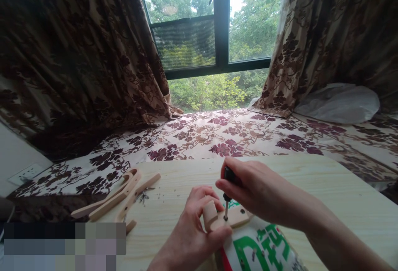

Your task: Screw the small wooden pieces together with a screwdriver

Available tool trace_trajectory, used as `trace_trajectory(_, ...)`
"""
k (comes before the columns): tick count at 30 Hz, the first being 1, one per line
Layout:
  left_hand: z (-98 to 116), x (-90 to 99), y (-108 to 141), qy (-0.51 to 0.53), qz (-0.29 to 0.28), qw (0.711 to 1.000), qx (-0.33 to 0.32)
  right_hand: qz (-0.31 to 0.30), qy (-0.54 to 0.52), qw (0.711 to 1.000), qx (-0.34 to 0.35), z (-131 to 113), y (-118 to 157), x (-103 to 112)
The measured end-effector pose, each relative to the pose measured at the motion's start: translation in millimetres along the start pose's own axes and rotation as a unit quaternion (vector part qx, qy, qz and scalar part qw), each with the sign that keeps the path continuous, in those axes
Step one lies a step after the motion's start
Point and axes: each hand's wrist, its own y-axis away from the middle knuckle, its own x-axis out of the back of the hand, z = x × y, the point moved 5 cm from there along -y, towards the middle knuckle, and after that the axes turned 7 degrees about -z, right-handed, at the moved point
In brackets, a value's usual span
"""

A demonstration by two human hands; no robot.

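Note:
My right hand is wrapped round the black handle of a screwdriver, which stands nearly upright. Its tip sits at a dark screw or hole in a pale wooden piece. A second dark spot shows farther right on that piece. My left hand grips the wooden piece at its left end, thumb in front and fingers behind, around a raised wooden block. Beneath the piece lies a white bag with green lettering.
Left on the light wooden tabletop lie several curved wooden parts and a small pile of screws. Behind it spreads a floral cloth below a window between curtains. A white plastic bag rests at the right.

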Motion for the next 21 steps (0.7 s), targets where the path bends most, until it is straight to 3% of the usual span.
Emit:
trace_trajectory(4,0.1,2.3,0.2,-0.006,0.0,1.0,-0.022,0.02,0.03,0.999,-0.038,1.2,-3.3,2.3)
trace_trajectory(9,3.0,4.2,-1.2,0.004,0.0,1.0,-0.019,-0.036,-0.044,0.998,0.021,-9.5,7.8,6.1)
trace_trajectory(17,0.2,2.8,-1.8,-0.005,-0.001,1.0,-0.017,0.035,-0.009,0.999,-0.032,-0.7,-3.8,-2.6)
trace_trajectory(21,3.9,2.8,-1.0,0.006,0.01,1.0,-0.019,0.002,-0.049,0.999,-0.008,-5.1,1.2,2.7)
